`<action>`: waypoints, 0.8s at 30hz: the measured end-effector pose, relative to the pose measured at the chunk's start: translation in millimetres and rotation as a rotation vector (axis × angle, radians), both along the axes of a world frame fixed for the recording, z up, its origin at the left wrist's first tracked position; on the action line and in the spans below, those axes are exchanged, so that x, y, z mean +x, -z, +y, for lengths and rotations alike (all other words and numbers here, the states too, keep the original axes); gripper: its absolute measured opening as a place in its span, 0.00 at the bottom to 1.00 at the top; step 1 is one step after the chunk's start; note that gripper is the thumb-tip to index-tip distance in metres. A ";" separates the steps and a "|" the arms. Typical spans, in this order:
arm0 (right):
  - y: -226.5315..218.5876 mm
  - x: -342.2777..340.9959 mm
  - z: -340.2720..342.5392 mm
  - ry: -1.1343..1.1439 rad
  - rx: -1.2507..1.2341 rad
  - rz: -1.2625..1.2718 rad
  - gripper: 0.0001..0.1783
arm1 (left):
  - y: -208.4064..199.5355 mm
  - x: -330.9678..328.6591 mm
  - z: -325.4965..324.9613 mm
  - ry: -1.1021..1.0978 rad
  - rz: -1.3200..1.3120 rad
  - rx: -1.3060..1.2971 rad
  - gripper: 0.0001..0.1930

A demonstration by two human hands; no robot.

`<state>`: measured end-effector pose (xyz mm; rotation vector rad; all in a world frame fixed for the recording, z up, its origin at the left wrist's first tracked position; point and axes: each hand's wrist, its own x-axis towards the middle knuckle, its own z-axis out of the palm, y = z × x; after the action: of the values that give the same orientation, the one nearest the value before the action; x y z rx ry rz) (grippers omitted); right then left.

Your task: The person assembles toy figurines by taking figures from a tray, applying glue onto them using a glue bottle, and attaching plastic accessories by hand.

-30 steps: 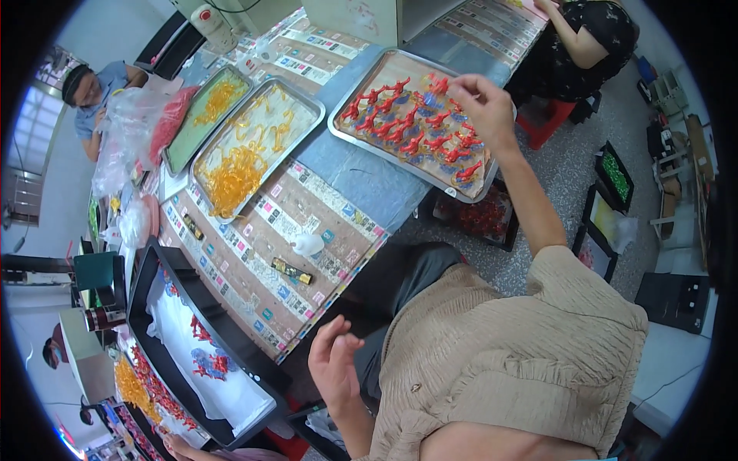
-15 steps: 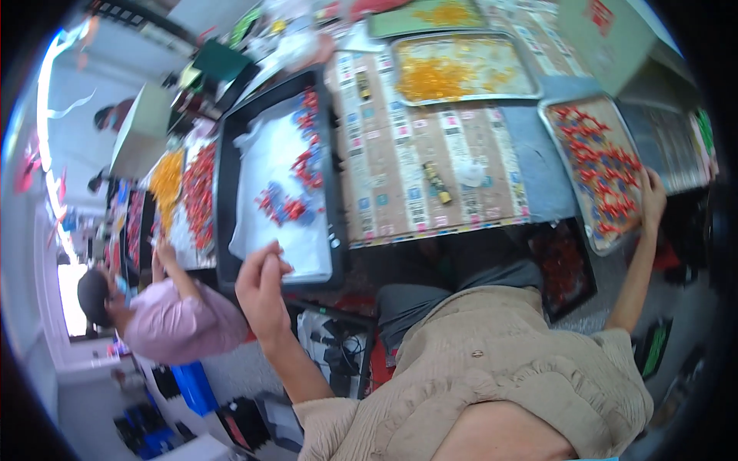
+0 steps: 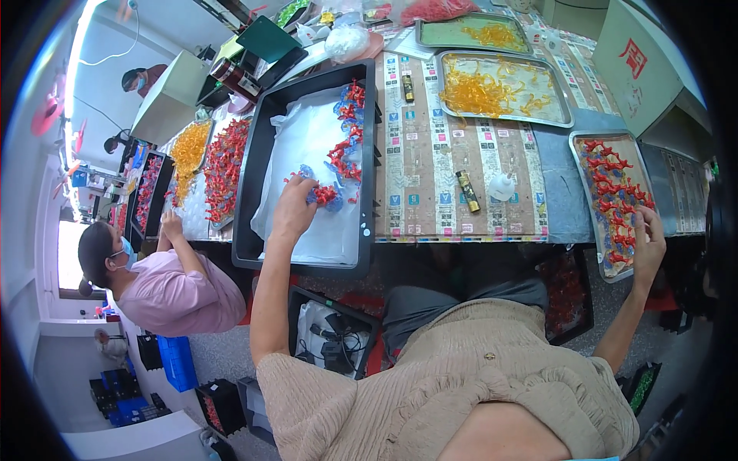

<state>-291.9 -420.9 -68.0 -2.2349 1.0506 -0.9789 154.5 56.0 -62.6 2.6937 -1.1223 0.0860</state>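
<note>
Red/blue parts [image 3: 326, 194], black tray [image 3: 254, 192] w/ white liner [image 3: 307, 154]

Grey floor [image 3: 231, 361], white wall [image 3: 108, 69], bright window [image 3: 68, 253].

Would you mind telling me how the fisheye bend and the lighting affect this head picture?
In the head view, the black tray and the steel tray show bowed edges, worse toward the dark round rim; daylight blows out the far left by the seated co-worker; the left hand and right hand are reasonably sharp, and shadows are soft.
</note>
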 end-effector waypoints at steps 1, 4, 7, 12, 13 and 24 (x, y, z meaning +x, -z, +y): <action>-4.1 5.0 9.2 -0.058 -0.024 0.030 0.11 | 2.6 4.9 1.7 -0.014 0.001 0.034 0.22; -13.4 21.4 39.9 -0.095 -0.029 0.060 0.08 | -5.3 2.8 5.7 -0.093 0.112 -0.187 0.20; -10.9 41.9 61.3 -0.187 0.007 0.057 0.07 | -21.8 -16.4 9.2 -0.233 0.339 -0.414 0.17; 2.0 88.6 94.2 -0.380 0.184 0.098 0.11 | -37.3 -82.2 -17.8 -0.177 1.076 -1.035 0.14; 5.3 101.7 100.8 -0.400 0.224 0.077 0.14 | -37.3 -96.2 -22.2 -0.134 1.254 -1.179 0.14; 65.8 183.5 130.8 -0.557 0.231 -0.053 0.30 | 1.1 -186.7 -87.5 -0.113 1.875 -1.443 0.20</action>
<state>-108.3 -290.1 -133.8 -2.1165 0.4406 -0.6317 -32.2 -31.4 -63.7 0.6795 -0.0122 -0.9327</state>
